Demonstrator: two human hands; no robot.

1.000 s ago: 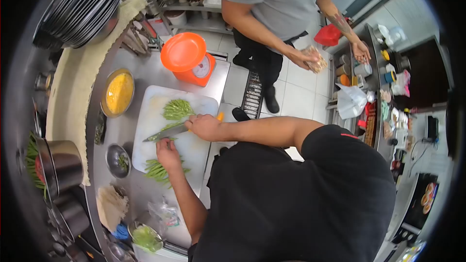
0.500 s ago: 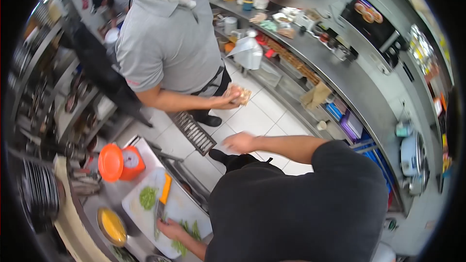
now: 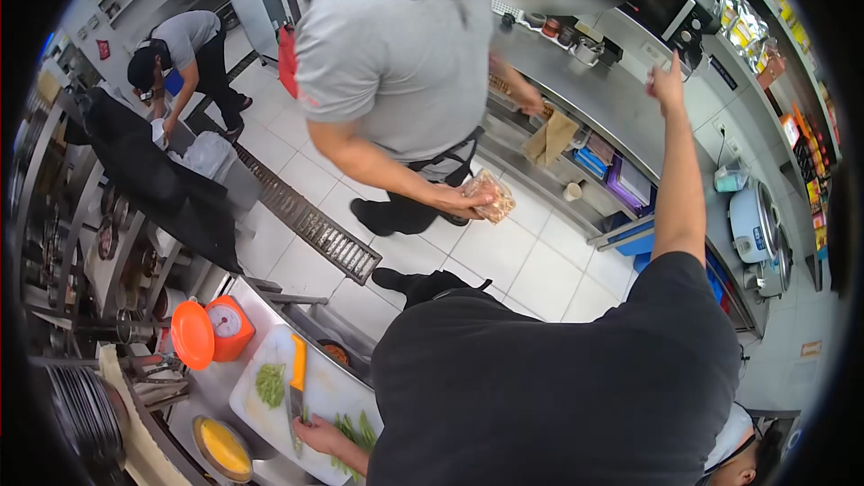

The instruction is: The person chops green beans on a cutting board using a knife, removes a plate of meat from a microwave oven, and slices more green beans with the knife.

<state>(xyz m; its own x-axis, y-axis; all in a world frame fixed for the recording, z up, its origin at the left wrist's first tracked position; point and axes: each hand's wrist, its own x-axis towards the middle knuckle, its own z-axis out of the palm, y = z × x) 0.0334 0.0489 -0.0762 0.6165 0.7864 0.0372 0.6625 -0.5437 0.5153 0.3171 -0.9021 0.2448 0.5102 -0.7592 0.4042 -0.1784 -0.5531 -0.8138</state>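
My left hand (image 3: 319, 436) rests low on the white cutting board (image 3: 255, 414), its fingers bent against the blade of a knife (image 3: 298, 369) with a yellow-orange handle. What those fingers grip, if anything, is too small to make out. Chopped greens (image 3: 270, 384) lie in a pile left of the knife, and longer green pieces (image 3: 364, 432) are beside my left wrist. My right hand (image 3: 667, 88) is raised at the end of a stretched arm, index finger pointing out and nothing in it.
A co-worker in a grey shirt (image 3: 396, 54) faces me, holding a clear bag of food (image 3: 490, 198). Another person (image 3: 184, 49) bends over at the far left. An orange scale (image 3: 229, 326) and a bowl of yellow food (image 3: 223, 450) flank the board. A steel counter (image 3: 594, 103) runs along the right.
My right arm has swung up from waist height to point right and away. The co-worker and the bagged food appear farther right. My left hand stays by the knife blade.
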